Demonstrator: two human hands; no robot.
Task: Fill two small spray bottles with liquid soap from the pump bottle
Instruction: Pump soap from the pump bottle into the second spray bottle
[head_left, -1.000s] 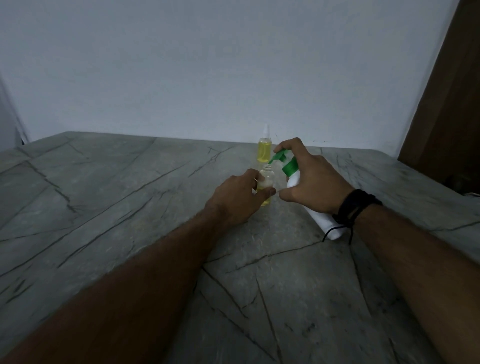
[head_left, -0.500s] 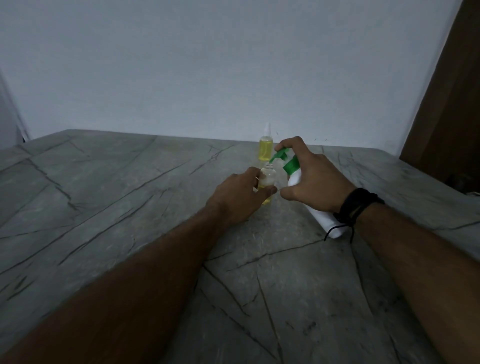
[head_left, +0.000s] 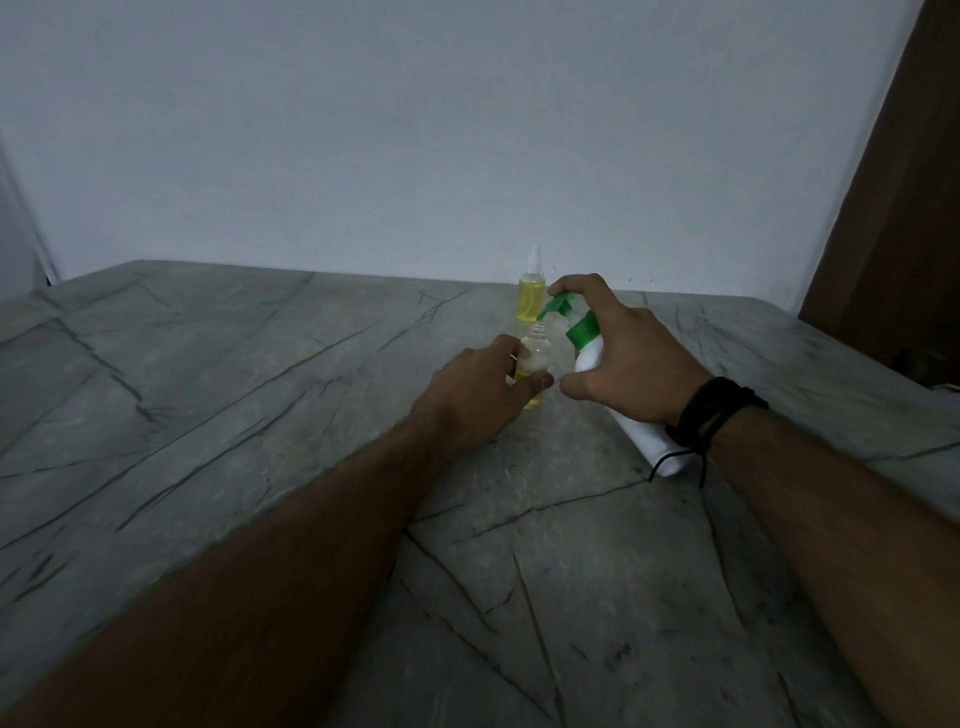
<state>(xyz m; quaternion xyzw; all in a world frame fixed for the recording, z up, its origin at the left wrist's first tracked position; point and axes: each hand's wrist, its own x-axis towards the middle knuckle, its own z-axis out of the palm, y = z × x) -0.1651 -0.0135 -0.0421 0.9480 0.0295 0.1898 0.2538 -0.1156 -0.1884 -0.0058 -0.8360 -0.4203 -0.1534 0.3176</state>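
My left hand (head_left: 480, 389) grips a small clear spray bottle (head_left: 536, 358) with no cap, standing on the stone table (head_left: 260, 389); yellow soap fills its lower part. My right hand (head_left: 631, 364) holds the white pump bottle (head_left: 592, 358) tilted toward it, with a finger on top of the green pump head (head_left: 558, 305). The green nozzle points down just above the open neck of the small bottle. Behind them stands a second small spray bottle (head_left: 531, 299), capped with its white sprayer and full of yellow liquid.
A pale wall runs along the table's far edge. A dark brown wooden door or panel (head_left: 898, 208) stands at the right. A black cord bracelet (head_left: 711, 415) sits on my right wrist.
Hardly anything has moved. Both hands keep their hold, and the pump nozzle stays over the open small bottle.
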